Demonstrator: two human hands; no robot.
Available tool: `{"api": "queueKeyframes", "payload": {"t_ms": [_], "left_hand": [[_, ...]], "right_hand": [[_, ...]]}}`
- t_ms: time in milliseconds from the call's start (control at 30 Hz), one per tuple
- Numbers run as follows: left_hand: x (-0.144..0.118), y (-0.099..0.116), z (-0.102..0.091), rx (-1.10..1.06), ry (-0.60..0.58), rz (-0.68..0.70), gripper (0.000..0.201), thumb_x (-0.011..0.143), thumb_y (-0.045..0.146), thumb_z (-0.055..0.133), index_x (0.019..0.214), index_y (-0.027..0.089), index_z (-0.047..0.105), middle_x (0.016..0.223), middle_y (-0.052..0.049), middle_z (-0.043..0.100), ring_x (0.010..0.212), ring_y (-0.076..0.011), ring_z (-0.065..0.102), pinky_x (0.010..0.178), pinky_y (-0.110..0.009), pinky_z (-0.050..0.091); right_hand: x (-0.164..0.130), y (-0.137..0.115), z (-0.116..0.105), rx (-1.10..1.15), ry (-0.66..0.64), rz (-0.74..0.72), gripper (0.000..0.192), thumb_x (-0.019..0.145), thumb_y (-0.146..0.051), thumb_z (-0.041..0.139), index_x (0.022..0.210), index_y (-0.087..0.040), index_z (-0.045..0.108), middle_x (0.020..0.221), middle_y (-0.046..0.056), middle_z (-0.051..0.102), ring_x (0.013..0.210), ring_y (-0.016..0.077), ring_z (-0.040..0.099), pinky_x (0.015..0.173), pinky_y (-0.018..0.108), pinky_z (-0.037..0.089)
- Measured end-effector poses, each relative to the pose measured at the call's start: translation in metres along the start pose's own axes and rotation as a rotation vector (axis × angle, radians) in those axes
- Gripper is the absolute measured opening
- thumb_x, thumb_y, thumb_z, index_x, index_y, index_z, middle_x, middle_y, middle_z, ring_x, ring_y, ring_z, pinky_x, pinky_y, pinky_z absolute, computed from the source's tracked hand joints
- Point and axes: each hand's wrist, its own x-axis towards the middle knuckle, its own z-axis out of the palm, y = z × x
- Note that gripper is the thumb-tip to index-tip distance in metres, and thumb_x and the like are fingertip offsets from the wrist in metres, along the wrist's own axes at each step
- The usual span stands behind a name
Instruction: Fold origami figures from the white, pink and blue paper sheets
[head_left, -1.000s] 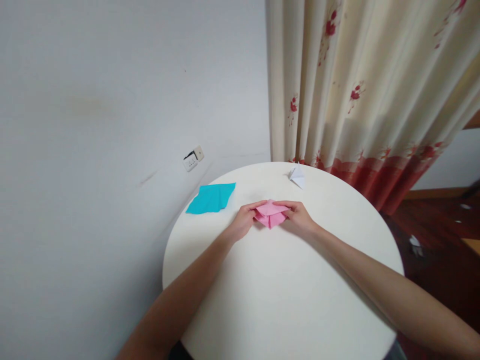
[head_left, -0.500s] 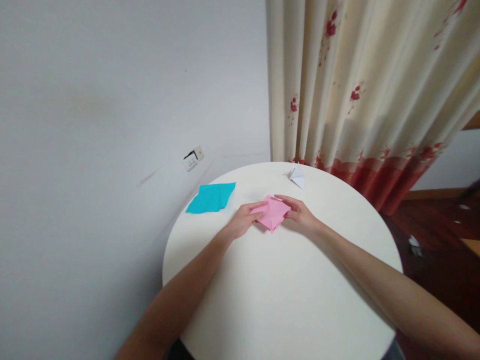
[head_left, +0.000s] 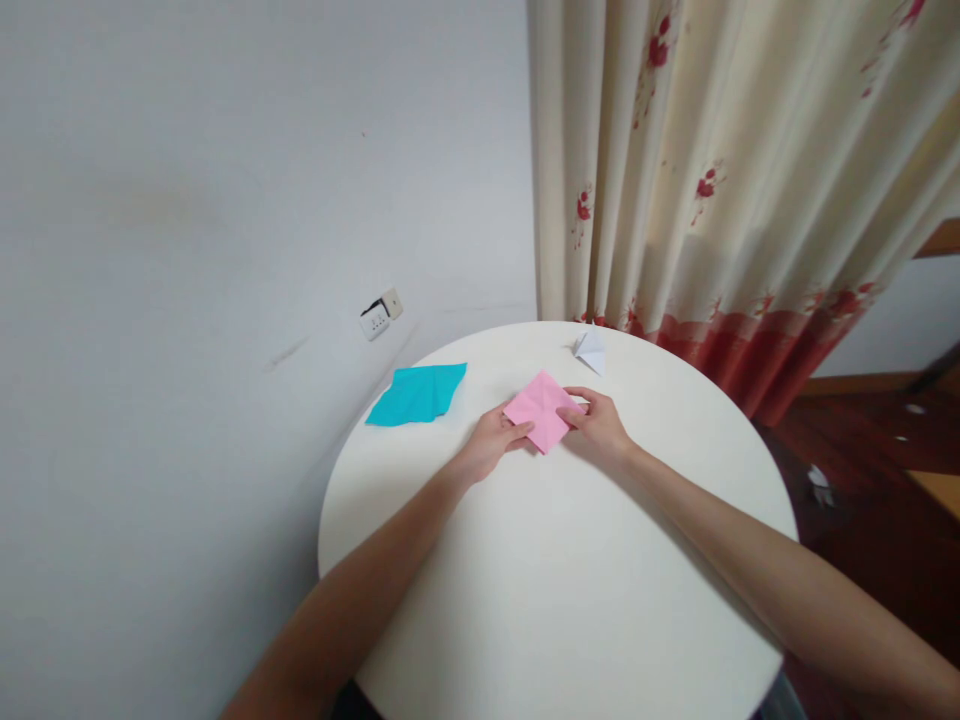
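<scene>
Evidently mid-fold: the pink paper (head_left: 543,400) was a small, flat diamond held out over the middle of the round white table (head_left: 570,570), faint creases crossing its face. Whether it touched the tabletop, could not tell.

Left hand (head_left: 491,440) gripped the left corner, thumb lying on top; right hand (head_left: 602,422) pinched the right corner, thumb likewise over the face. Most other fingers ran behind the sheet, partly hidden.

Progress, as judged: creasing done, a compact shape reached, nothing raised from it; how many folds remained was not readable. Neither hand had let go.

Outward: blue paper (head_left: 417,394), creased, lay untouched near the far left edge. White folded paper (head_left: 591,351), peaked, stood beyond the right hand, by the table's far rim. Past that, flowered curtain (head_left: 690,200).
</scene>
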Motion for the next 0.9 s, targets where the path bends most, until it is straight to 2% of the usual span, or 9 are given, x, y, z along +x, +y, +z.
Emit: {"api": "queueKeyframes", "payload": {"t_ms": [67,133,200,333,467,567,667,767,900], "left_hand": [[0.001,-0.002,-0.001,0.018,-0.002,-0.039,0.055,0.067,0.033,0.084,0.113,0.008,0.067,0.113,-0.019,0.069,0.094,-0.0243,0.068,0.088,-0.040,0.053],[0.002,-0.004,0.000,0.015,0.040,-0.026,0.051,0.065,0.034,0.085,0.106,0.007,0.069,0.109,-0.018,0.071,0.090,-0.0230,0.068,0.089,-0.040,0.052],[0.002,-0.004,0.002,-0.007,0.077,0.002,0.052,0.064,0.033,0.085,0.106,0.008,0.069,0.106,-0.018,0.072,0.090,-0.0229,0.068,0.090,-0.041,0.051],[0.002,0.000,0.001,-0.031,0.085,0.015,0.051,0.064,0.031,0.085,0.107,0.009,0.069,0.106,-0.016,0.072,0.094,-0.0240,0.068,0.091,-0.041,0.051],[0.002,0.014,-0.013,0.011,0.083,0.044,0.057,0.068,0.033,0.083,0.117,0.011,0.066,0.108,-0.016,0.072,0.093,-0.0232,0.068,0.086,-0.037,0.052],[0.001,0.023,-0.023,0.119,-0.020,-0.040,0.053,0.069,0.036,0.082,0.112,0.008,0.069,0.102,-0.017,0.073,0.087,-0.0229,0.068,0.081,-0.034,0.052],[-0.001,0.022,-0.023,0.170,-0.086,-0.075,0.046,0.072,0.039,0.079,0.104,0.007,0.073,0.097,-0.016,0.074,0.084,-0.0226,0.068,0.078,-0.033,0.051],[-0.001,0.012,-0.015,0.190,-0.028,-0.039,0.045,0.068,0.040,0.081,0.098,0.007,0.074,0.089,-0.014,0.075,0.078,-0.0214,0.068,0.075,-0.032,0.050],[-0.001,0.004,-0.003,0.186,0.030,0.007,0.046,0.066,0.043,0.083,0.093,0.007,0.075,0.084,-0.012,0.074,0.074,-0.0207,0.067,0.072,-0.031,0.050]], "right_hand": [[-0.001,-0.002,0.002,0.039,0.036,0.021,0.054,0.063,-0.040,0.079,0.107,-0.012,0.065,0.072,0.005,0.070,0.060,0.0158,0.060,0.058,0.028,0.050],[-0.004,-0.003,0.006,0.124,0.025,0.054,0.050,0.062,-0.042,0.080,0.101,-0.012,0.067,0.081,0.007,0.071,0.066,0.0165,0.062,0.063,0.029,0.051],[-0.007,-0.004,0.009,0.186,-0.010,0.091,0.044,0.062,-0.043,0.080,0.091,-0.012,0.068,0.081,0.008,0.070,0.067,0.0156,0.061,0.063,0.028,0.050],[-0.011,-0.004,0.012,0.086,-0.036,0.091,0.038,0.061,-0.046,0.080,0.067,-0.012,0.063,0.058,0.002,0.060,0.052,0.0105,0.049,0.051,0.025,0.040],[-0.011,-0.006,0.006,-0.027,-0.154,0.084,0.037,0.062,-0.046,0.078,0.063,-0.012,0.063,0.054,0.000,0.056,0.050,0.0093,0.044,0.048,0.024,0.033],[-0.012,-0.008,0.003,-0.100,-0.303,0.109,0.035,0.061,-0.044,0.079,0.061,-0.012,0.062,0.052,-0.001,0.053,0.048,0.0081,0.041,0.046,0.023,0.028],[-0.014,-0.007,0.005,-0.098,-0.370,0.125,0.039,0.061,-0.047,0.079,0.059,-0.012,0.062,0.051,-0.002,0.051,0.047,0.0076,0.039,0.046,0.023,0.027],[-0.013,-0.002,0.009,-0.018,-0.297,0.107,0.044,0.064,-0.053,0.077,0.065,-0.012,0.063,0.055,-0.001,0.054,0.050,0.0089,0.042,0.048,0.023,0.030],[-0.011,0.005,0.013,0.030,-0.177,0.030,0.042,0.066,-0.051,0.077,0.065,-0.013,0.060,0.058,-0.002,0.054,0.052,0.0093,0.043,0.048,0.023,0.031]]}}
